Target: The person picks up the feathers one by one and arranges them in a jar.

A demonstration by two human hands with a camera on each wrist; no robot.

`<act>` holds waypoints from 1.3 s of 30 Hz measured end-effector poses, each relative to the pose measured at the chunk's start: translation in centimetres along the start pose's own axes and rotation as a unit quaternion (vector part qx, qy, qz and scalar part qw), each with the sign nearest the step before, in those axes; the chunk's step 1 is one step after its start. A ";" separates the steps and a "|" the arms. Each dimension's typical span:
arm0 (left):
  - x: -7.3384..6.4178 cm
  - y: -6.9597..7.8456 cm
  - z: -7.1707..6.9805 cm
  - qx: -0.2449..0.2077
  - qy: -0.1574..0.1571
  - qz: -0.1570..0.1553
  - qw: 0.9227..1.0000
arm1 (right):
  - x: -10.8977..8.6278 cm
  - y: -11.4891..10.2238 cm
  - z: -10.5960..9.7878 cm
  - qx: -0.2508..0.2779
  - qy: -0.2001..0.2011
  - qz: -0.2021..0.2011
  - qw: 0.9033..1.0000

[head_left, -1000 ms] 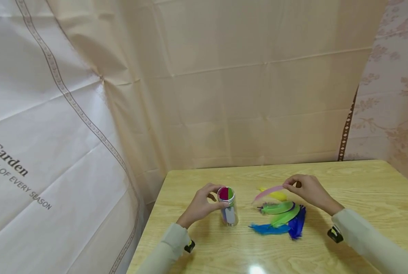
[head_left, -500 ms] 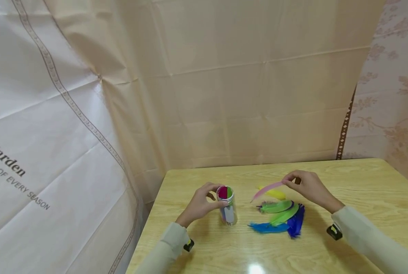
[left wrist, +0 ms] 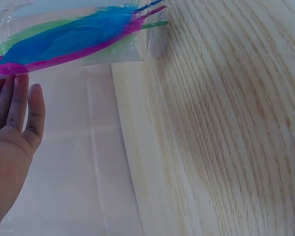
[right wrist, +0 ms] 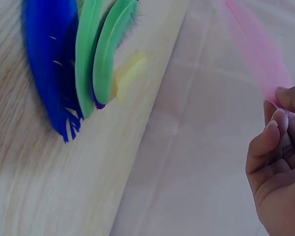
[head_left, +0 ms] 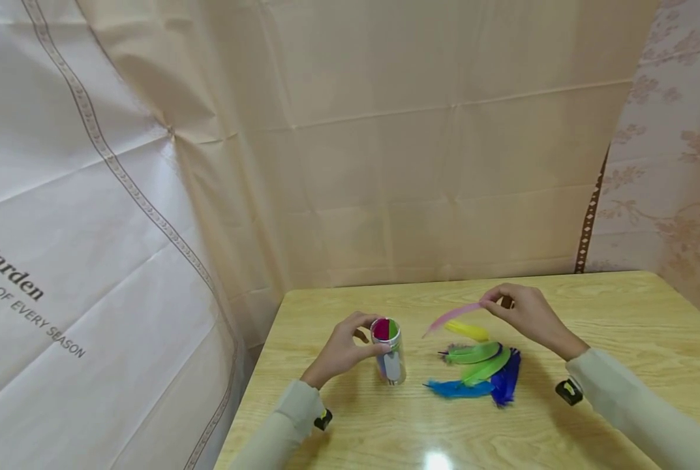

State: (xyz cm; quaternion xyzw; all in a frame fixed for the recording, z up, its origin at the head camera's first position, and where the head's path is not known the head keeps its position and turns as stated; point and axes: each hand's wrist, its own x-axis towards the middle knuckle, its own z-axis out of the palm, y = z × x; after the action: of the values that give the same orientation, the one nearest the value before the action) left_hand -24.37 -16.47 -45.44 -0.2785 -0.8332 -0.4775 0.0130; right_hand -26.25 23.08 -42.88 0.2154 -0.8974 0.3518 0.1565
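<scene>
A clear plastic jar (head_left: pixel 392 367) stands upright on the table, and my left hand (head_left: pixel 339 349) grips it near the rim with thumb and fingers. Through its wall, the left wrist view shows a blue feather (left wrist: pixel 73 37), a magenta feather (left wrist: pixel 64 60) and some green. My right hand (head_left: pixel 528 316) pinches a pink feather (head_left: pixel 452 316) by one end, raised over the table with its other end toward the jar. In the right wrist view, thumb and fingertips meet on the pink feather (right wrist: pixel 255 46). Below it lies a yellow feather (head_left: pixel 466 330).
On the wooden table (head_left: pixel 303 431), right of the jar, lie green feathers (head_left: pixel 473 354), a dark blue feather (head_left: pixel 505 378) and a lighter blue feather (head_left: pixel 460 390). Beige cloth (head_left: pixel 420 163) hangs behind the table, with a white printed cloth (head_left: pixel 91 294) at the left.
My right hand has risen slightly and drifted left with the pink feather, uncovering more of the yellow one. My left hand stays on the jar.
</scene>
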 end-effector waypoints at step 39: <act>0.0 -0.6 -0.1 0.009 -0.005 -0.002 1.000 | 1.1 -2.7 -0.9 0.006 0.050 -0.035 0.998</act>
State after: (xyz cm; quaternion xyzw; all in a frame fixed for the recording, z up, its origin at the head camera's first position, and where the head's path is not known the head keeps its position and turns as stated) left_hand -24.70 -16.76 -45.79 -0.2795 -0.8380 -0.4685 0.0104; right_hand -25.73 21.64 -40.23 0.2292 -0.8783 0.3619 0.2122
